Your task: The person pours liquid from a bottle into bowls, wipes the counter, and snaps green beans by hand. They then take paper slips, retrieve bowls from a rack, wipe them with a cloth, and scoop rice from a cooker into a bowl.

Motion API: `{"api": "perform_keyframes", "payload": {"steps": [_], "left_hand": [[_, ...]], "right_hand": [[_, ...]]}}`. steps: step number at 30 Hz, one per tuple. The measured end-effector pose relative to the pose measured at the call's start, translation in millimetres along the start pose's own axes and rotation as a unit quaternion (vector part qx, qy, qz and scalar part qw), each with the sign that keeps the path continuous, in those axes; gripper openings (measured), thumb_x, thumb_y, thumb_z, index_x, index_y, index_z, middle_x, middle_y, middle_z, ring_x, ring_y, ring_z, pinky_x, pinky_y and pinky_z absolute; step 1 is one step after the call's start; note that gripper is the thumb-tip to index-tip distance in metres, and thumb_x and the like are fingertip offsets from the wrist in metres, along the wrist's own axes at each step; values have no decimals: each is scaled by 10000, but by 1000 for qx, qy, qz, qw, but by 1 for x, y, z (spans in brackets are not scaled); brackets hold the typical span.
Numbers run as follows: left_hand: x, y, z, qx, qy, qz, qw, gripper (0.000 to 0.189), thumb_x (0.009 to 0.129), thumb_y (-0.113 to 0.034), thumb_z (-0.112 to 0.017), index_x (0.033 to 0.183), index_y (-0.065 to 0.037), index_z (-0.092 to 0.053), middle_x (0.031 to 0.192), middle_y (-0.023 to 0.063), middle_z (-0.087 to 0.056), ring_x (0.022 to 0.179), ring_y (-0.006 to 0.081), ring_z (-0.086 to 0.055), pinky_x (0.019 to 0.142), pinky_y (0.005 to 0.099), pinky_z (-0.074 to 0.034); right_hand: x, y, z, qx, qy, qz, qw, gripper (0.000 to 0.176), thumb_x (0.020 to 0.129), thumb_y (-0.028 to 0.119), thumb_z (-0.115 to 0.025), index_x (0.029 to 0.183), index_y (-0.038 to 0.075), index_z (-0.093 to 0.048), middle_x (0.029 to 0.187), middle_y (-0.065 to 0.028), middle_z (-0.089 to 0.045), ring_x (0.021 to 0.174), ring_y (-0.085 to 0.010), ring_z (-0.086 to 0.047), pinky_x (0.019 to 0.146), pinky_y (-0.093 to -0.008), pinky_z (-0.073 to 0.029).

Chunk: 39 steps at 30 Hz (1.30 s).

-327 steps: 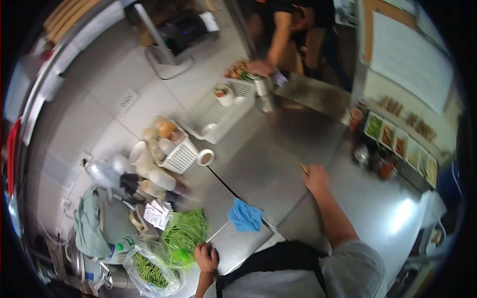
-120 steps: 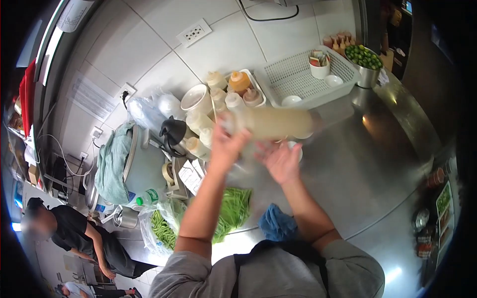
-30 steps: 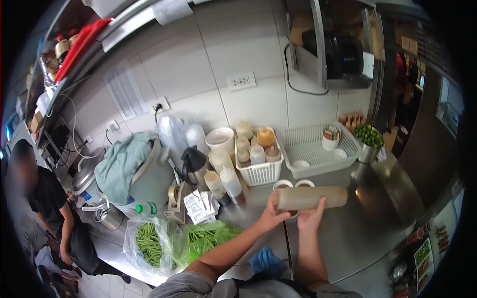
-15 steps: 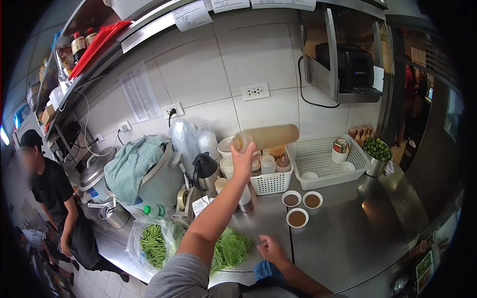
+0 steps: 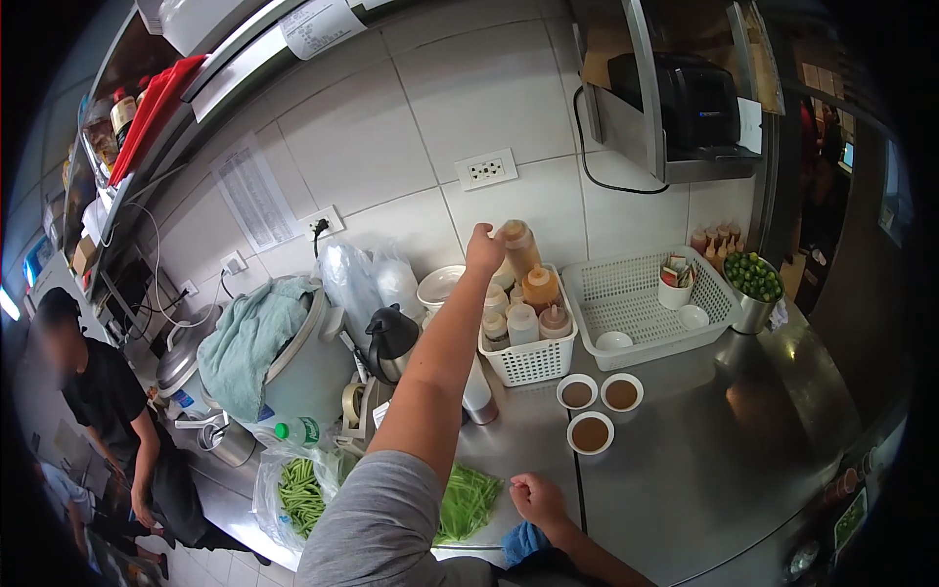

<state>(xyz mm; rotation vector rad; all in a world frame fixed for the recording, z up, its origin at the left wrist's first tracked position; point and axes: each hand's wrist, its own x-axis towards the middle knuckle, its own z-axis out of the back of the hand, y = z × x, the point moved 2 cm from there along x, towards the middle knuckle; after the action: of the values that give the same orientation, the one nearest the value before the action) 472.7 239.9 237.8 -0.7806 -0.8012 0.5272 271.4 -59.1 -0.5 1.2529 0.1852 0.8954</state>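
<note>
My left hand [image 5: 486, 251] is stretched out over the back of the white sauce basket [image 5: 533, 367]. Its fingers are at the upper end of a large brown sauce bottle [image 5: 521, 249], which leans slightly in the basket, its lower end hidden by other bottles. An orange sauce bottle [image 5: 540, 287] stands just in front of it. My right hand [image 5: 540, 499] is loosely curled above the counter's front edge, with nothing visible in it, near a blue cloth [image 5: 525, 544]. Three white bowls of brown sauce, one of them the front bowl [image 5: 590, 432], sit before the basket.
A larger white basket [image 5: 611, 352] holds small cups. Beyond it is a metal pot of green limes [image 5: 753, 284]. On the left are a thermal jug [image 5: 391, 342], bagged green beans [image 5: 301, 489] and shredded greens [image 5: 469, 504]. A co-worker in black [image 5: 122, 411] stands at far left.
The brown sauce bottle has gone from nearly horizontal in the air to near upright in the basket, my left hand reaching farther with it. My right hand stays curled by the cloth.
</note>
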Motion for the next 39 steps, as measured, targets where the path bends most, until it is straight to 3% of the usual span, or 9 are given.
{"api": "perform_keyframes", "payload": {"steps": [6,9,13,15,17,26,34,37,39], "left_hand": [[-35,-7,-12,92,15,-55,994,496,758,-267,-525,1106,50,-370,1018,273,-493,976,357,-480,824,368,-386],[-60,15,-26,-49,59,-45,996,516,746,-221,-559,1126,55,-345,1045,256,-475,981,341,-479,832,369,-381],[-148,16,-13,-23,56,-222,973,516,717,-158,-584,1134,23,-340,1082,213,-429,933,310,-487,825,361,-375],[-209,-21,23,4,97,-232,968,524,698,-134,-583,1136,12,-337,1105,213,-383,993,322,-432,864,366,-339],[-237,-6,43,55,77,-276,956,528,684,-109,-577,1136,14,-334,1116,219,-356,1034,341,-381,885,363,-317],[-375,33,172,176,13,-162,971,485,659,-103,-595,1091,-4,-398,1084,224,-391,1004,364,-399,868,381,-330],[-493,80,244,346,-51,30,936,577,656,-212,-612,1156,-60,-368,1188,252,-295,1130,445,-230,904,515,-211],[-522,106,243,352,-30,120,928,637,691,-309,-585,1208,-57,-312,1241,283,-215,1160,460,-170,921,517,-188],[-537,121,240,343,-2,172,923,676,708,-366,-556,1234,-47,-279,1258,298,-186,1180,453,-141,942,507,-160]], "right_hand": [[1,0,0,-8,4,-8,1000,140,703,177,-576,792,70,-571,654,-70,-578,572,-195,-567,529,-287,-446],[0,1,1,-9,-3,-12,1000,130,708,189,-565,785,84,-571,656,-65,-575,578,-204,-565,526,-297,-442],[-3,-6,-3,19,-4,-38,999,126,721,199,-559,780,88,-575,675,-71,-585,597,-203,-575,536,-302,-445],[-4,-8,-4,29,-3,-46,999,129,724,204,-556,782,91,-576,687,-76,-588,611,-210,-578,546,-309,-448],[-4,-8,-5,29,-1,-49,998,131,725,208,-552,786,95,-577,699,-81,-590,629,-225,-580,560,-319,-450],[-3,-8,-7,-18,-11,-25,999,119,732,204,-530,781,104,-571,717,-91,-587,668,-268,-571,584,-348,-448],[-2,-23,-13,9,38,-45,998,159,742,234,-551,808,90,-560,700,-75,-591,644,-217,-571,584,-320,-445],[-2,-14,8,339,24,-247,907,262,744,262,-574,898,52,-545,829,-58,-579,724,-179,-553,658,-306,-442],[-27,0,14,281,46,-170,944,347,743,261,-585,987,27,-506,920,-71,-541,795,-173,-528,708,-301,-431]]}}
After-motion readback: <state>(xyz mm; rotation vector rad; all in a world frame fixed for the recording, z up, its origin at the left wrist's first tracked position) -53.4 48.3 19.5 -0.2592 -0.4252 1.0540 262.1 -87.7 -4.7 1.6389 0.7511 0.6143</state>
